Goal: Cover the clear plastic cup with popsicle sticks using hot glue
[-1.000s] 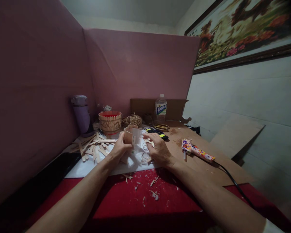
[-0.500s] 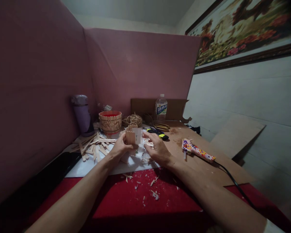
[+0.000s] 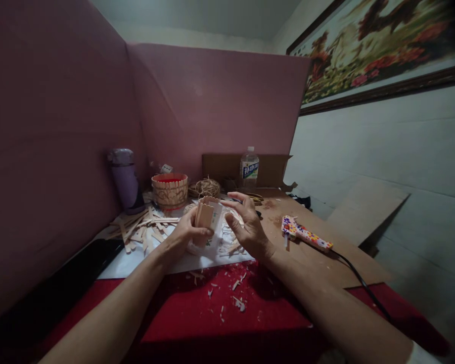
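My left hand point(image 3: 187, 230) is wrapped round a small box point(image 3: 205, 216), partly faced with upright wooden craft sticks whose rounded ends stick up along the top. The box's right side is a bare, whitish translucent panel point(image 3: 216, 217) with some printing on it. It is held slightly tilted above the white sheet. My right hand point(image 3: 246, 222) is just right of the box, fingers spread and apart from it, with nothing seen in it. Loose craft sticks point(image 3: 136, 227) lie in a heap left of my left hand.
A floral glue gun point(image 3: 303, 233) with a black cord lies on cardboard at right. Behind stand a purple bottle point(image 3: 125, 179), a stick-covered tub point(image 3: 170, 191), a twine coil point(image 3: 207, 187) and a clear bottle point(image 3: 249, 169). Scraps point(image 3: 238, 303) litter the red cloth point(image 3: 197, 318).
My right hand has drawn off the box and its fingers have spread. The box has tilted a little in my left hand. The whole view has shifted slightly.
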The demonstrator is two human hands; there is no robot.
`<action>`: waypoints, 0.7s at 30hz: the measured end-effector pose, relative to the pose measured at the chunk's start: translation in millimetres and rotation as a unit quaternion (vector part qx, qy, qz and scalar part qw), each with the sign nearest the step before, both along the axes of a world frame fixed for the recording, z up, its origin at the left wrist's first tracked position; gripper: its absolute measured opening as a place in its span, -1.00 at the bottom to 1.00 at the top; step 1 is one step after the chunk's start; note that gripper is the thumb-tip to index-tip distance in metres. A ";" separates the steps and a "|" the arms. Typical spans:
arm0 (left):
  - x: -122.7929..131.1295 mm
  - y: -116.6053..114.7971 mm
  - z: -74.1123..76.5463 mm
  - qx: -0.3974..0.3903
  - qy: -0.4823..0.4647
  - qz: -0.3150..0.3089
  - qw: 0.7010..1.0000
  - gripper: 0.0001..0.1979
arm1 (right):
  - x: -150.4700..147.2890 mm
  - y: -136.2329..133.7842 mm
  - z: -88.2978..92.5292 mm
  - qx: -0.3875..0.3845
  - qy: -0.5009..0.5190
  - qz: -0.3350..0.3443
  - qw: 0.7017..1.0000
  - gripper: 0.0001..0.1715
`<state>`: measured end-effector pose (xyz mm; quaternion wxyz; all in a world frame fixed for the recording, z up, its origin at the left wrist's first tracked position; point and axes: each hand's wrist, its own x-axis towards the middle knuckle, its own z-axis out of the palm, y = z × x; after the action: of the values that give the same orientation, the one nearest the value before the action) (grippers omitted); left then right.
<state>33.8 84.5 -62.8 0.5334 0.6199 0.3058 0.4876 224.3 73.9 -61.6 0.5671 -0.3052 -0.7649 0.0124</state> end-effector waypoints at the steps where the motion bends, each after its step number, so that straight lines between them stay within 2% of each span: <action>1: -0.2 0.0 0.3 0.002 0.008 0.006 1.000 -0.42 | -0.5 -0.8 -0.2 -0.002 -0.009 0.001 1.000 -0.66; 9: 2.4 -5.2 5.6 0.008 0.057 0.038 0.998 -0.32 | -5.6 -2.7 0.0 -0.022 0.019 0.015 0.999 -0.89; 16: 4.6 -9.3 8.4 -0.012 0.047 0.022 0.999 -0.30 | -6.0 -1.1 1.7 -0.030 0.115 0.036 0.992 -0.87; 21: 1.5 -2.2 2.5 -0.008 0.021 0.029 0.999 -0.40 | -0.3 11.3 0.2 -0.046 0.232 0.001 0.972 -0.80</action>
<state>35.3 82.4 -60.3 0.5177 0.6166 0.3390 0.4868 224.0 85.3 -61.4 0.7148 -0.3187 -0.6112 0.1186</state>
